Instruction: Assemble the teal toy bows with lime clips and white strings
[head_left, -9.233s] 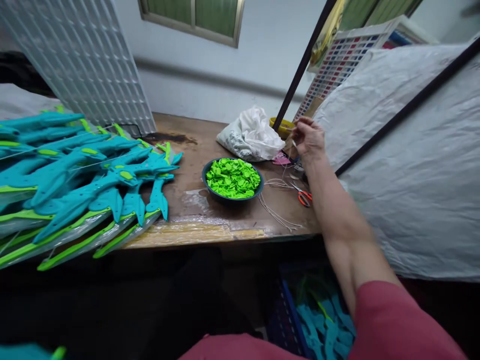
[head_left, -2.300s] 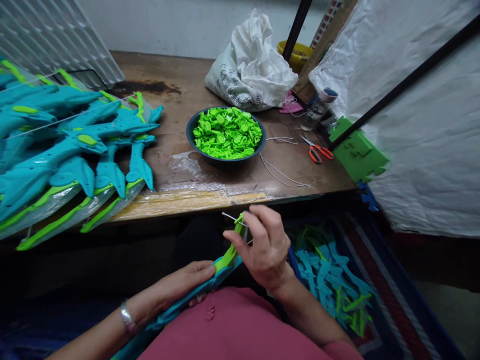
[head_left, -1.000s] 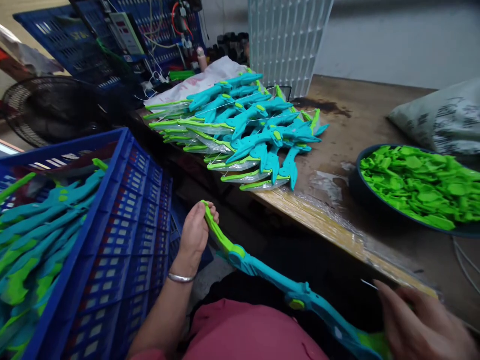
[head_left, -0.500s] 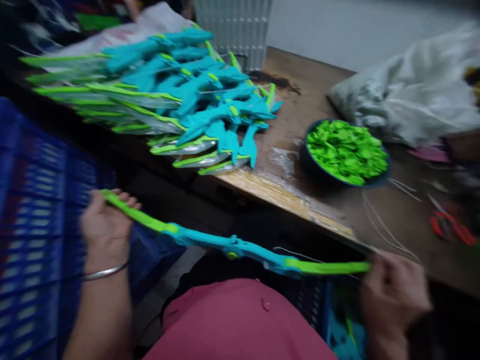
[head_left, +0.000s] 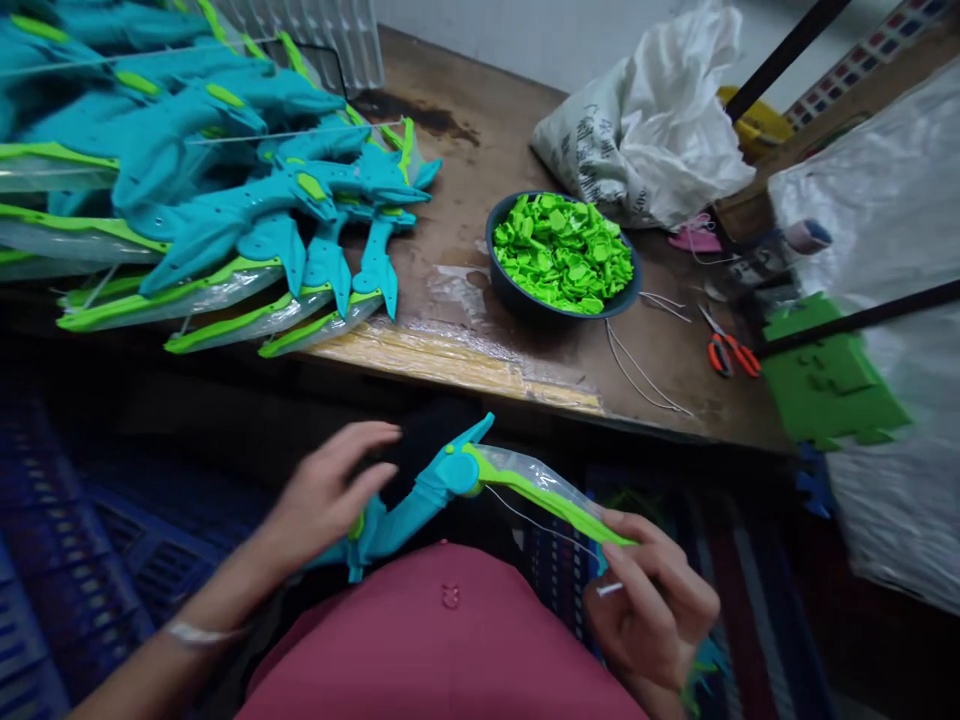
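Note:
A turquoise and green plastic toy bow [head_left: 420, 497] lies across my lap, tilted up towards its middle. My right hand [head_left: 652, 600] pinches the end of its green limb, which has clear plastic wrap along it. A thin white string [head_left: 540, 522] runs from the bow to this hand, and a small white piece [head_left: 609, 590] shows at the fingers. My left hand [head_left: 337, 490] hovers over the turquoise part with thumb and fingers apart, gripping nothing. The bow's far left end is hidden behind my left arm and shirt.
Similar bows [head_left: 217, 170] are piled on the wooden table [head_left: 442, 350]. A dark bowl [head_left: 510, 285] holds green plastic pieces. Red-handled scissors [head_left: 726, 350], a white sack [head_left: 637, 130] and green foam pieces [head_left: 832, 375] stand to the right. Blue crates [head_left: 150, 540] are at lower left.
My left hand has let go of the bow's other green end and moved right, over the turquoise part. The bow has swung and bent, and my right hand has come inward. The view has shifted right.

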